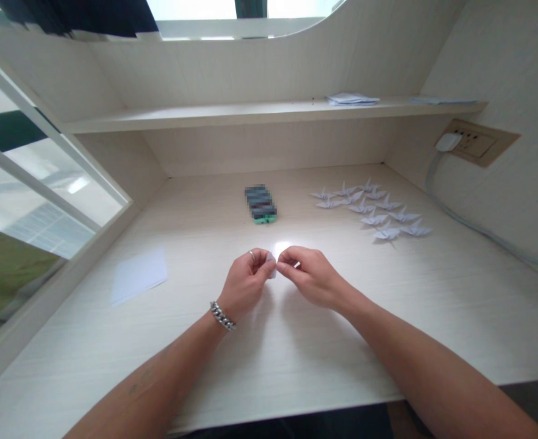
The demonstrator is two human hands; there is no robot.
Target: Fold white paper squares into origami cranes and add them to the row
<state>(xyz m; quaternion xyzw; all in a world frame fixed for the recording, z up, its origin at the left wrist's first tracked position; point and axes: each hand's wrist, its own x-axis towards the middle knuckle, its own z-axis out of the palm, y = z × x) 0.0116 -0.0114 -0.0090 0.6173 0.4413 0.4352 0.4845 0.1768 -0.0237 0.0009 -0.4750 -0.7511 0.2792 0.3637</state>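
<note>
Between thumb and fingers, my left hand (247, 277) pinches a small folded piece of white paper (272, 266) above the middle of the desk. My right hand (312, 277) meets the paper's right edge, its thumb and forefinger pressed together there. Much of the paper is covered by the fingers, so its exact shape is hard to make out. To the right, several folded white paper cranes (374, 207) stand in loose rows. On the left lie white paper sheets (139, 275), flat on the desk.
A blurred dark item with a green edge (260, 204) lies beyond my hands. Folded papers (352, 99) rest on the shelf (232, 116) at the back. A plug (448, 142) sits in the wall socket, its cable (474, 225) running down the right side. A window borders the left.
</note>
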